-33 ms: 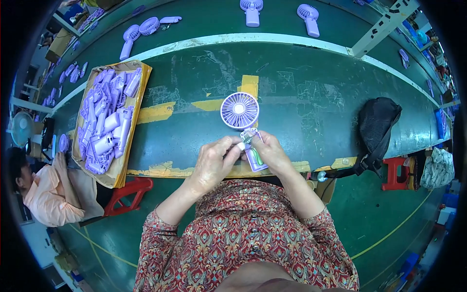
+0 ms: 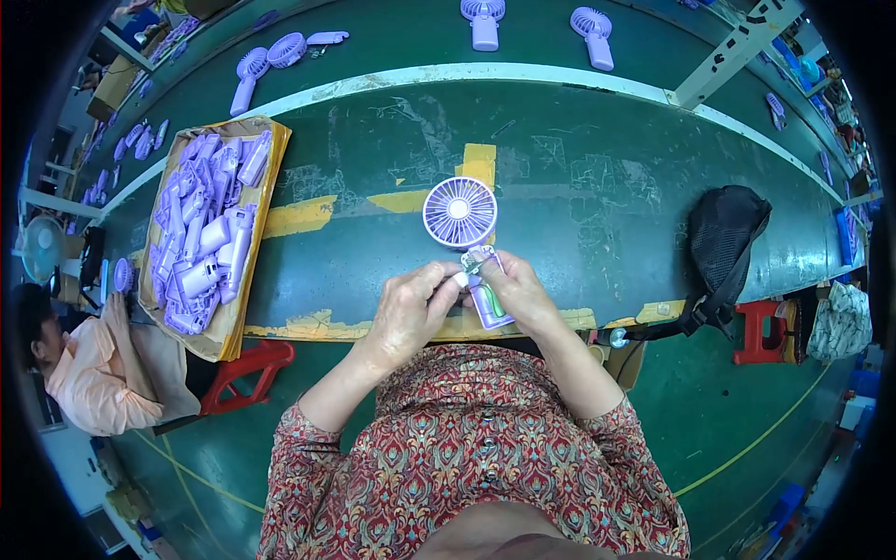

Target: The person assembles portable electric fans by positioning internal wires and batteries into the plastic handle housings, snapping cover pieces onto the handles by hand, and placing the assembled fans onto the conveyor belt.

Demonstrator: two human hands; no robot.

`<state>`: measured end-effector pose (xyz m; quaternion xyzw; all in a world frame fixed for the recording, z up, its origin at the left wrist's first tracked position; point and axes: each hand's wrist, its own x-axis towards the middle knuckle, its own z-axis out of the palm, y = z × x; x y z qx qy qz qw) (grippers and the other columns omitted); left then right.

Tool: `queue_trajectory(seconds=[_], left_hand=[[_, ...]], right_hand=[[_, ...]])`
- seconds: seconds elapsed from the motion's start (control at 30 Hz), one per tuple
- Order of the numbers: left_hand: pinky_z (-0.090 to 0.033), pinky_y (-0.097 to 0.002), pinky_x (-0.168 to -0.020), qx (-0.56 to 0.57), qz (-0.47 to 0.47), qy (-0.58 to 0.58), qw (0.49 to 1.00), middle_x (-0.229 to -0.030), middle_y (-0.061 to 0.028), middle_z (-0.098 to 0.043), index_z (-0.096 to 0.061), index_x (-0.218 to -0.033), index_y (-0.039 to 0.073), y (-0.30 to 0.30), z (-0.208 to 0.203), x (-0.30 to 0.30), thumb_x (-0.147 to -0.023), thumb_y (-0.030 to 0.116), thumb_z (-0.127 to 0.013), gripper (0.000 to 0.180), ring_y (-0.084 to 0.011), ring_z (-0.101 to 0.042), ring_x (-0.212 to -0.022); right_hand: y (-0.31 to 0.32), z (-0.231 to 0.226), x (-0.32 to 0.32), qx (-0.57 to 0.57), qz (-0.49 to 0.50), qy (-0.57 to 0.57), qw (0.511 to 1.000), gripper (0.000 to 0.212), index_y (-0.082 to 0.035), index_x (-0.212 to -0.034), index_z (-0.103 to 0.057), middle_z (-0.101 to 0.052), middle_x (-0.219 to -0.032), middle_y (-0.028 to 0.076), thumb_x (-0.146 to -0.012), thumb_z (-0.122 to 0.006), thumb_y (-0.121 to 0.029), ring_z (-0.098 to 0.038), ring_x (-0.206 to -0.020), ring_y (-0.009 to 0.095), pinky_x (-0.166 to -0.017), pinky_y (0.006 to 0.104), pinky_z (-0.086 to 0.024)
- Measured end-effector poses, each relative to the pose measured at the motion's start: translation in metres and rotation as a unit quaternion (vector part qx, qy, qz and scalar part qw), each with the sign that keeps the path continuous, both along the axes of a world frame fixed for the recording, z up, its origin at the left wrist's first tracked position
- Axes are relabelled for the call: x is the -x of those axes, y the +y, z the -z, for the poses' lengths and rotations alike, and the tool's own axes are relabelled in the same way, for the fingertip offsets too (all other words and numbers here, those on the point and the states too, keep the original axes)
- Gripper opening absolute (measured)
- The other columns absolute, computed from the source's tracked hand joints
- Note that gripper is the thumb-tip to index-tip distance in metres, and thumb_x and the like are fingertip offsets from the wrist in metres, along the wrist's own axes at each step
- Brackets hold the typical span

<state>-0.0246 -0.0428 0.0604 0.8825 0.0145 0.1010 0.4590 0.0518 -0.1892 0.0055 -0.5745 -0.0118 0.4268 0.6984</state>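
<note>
Fan head (image 2: pixel 458 213) and open handle (image 2: pixel 487 310), set in front of you at the near edge of the worktop (image 2: pixel 597 233), the round grille facing up and the handle lying between your two hands. Your right hand (image 2: pixel 525 297) closes on the handle's right side, its grip drawn in around the casing, with the thumb near the upper end. Your left hand (image 2: pixel 409 303) has thumb and fingers brought nearly together at the handle's upper left; a small white piece (image 2: pixel 462 279) shows at the tips, but whether this grip pinches it cannot be told. As to progress, the fan head looks complete from above, grille on and pale hub at its centre. The handle looks unfinished: its inside is exposed, a green strip (image 2: pixel 495 301) runs along it, and small parts near the neck are partly covered by your fingers; no cover appears to be on yet. To your left, a box (image 2: pixel 260 238) holds a heap of loose purple shells (image 2: pixel 196 233), while beyond the white rail (image 2: pixel 448 72) lie other fans (image 2: pixel 592 39), some outwardly whole. As to writing, no brand or label is legible on the fan head or handle; dark marks on some shells are too small to make out, and the black bag (image 2: pixel 723 238) at your right shows no readable lettering.
</note>
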Motion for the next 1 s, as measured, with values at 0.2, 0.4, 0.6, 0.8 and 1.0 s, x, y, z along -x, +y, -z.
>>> queue_trajectory(seconds=[0.2, 0.4, 0.6, 0.8, 1.0], left_hand=[[-0.049, -0.0392, -0.051, -0.178, 0.024, -0.032, 0.983, -0.070, -0.0166, -0.062, -0.057, -0.091, 0.001, -0.001, 0.000, -0.002, -0.080, 0.004, -0.059, 0.012, -0.0326, -0.062, -0.061], [-0.048, -0.0412, -0.050, -0.218, 0.069, 0.008, 0.974, -0.064, -0.0171, -0.059, -0.052, -0.090, 0.002, 0.008, 0.002, -0.002, -0.078, 0.003, -0.059, 0.014, -0.0330, -0.061, -0.059], [-0.047, -0.0403, -0.050, -0.172, 0.045, -0.033, 0.983, -0.064, -0.0153, -0.060, -0.049, -0.088, 0.002, 0.007, 0.011, -0.008, -0.080, 0.004, -0.058, 0.012, -0.0335, -0.061, -0.058], [-0.047, -0.0384, -0.050, -0.138, 0.023, -0.028, 0.990, -0.066, -0.0156, -0.060, -0.049, -0.088, 0.002, 0.000, 0.020, -0.011, -0.082, 0.005, -0.057, 0.010, -0.0330, -0.062, -0.059], [-0.047, -0.0382, -0.051, -0.105, 0.001, -0.008, 0.994, -0.066, -0.0152, -0.060, -0.050, -0.088, 0.002, -0.004, 0.030, -0.009, -0.083, 0.005, -0.057, 0.009, -0.0327, -0.062, -0.060]], right_hand=[[-0.003, 0.003, 0.000, -0.039, -0.008, 0.009, 0.999, 0.028, -0.001, -0.102, -0.051, -0.061, -0.085, 0.008, -0.095, -0.046, -0.028, -0.063, -0.068, 0.014, -0.060, 0.0261, -0.054], [-0.010, -0.012, 0.001, -0.086, -0.007, 0.068, 0.994, 0.031, -0.001, -0.111, -0.051, -0.062, -0.097, 0.011, -0.095, -0.044, -0.027, -0.064, -0.082, 0.018, -0.071, 0.0280, -0.053], [-0.010, -0.010, -0.004, -0.086, 0.024, 0.100, 0.991, 0.045, 0.002, -0.110, -0.052, -0.062, -0.096, 0.014, -0.094, -0.043, -0.038, -0.065, -0.083, 0.021, -0.072, 0.0290, -0.054], [-0.012, -0.005, -0.005, -0.094, 0.024, 0.090, 0.991, 0.038, 0.002, -0.108, -0.054, -0.063, -0.094, 0.012, -0.095, -0.046, -0.032, -0.064, -0.081, 0.017, -0.072, 0.0281, -0.053], [-0.013, -0.002, -0.005, -0.096, 0.020, 0.109, 0.989, 0.031, 0.001, -0.106, -0.055, -0.063, -0.093, 0.009, -0.095, -0.047, -0.027, -0.062, -0.081, 0.012, -0.073, 0.0244, -0.051]])
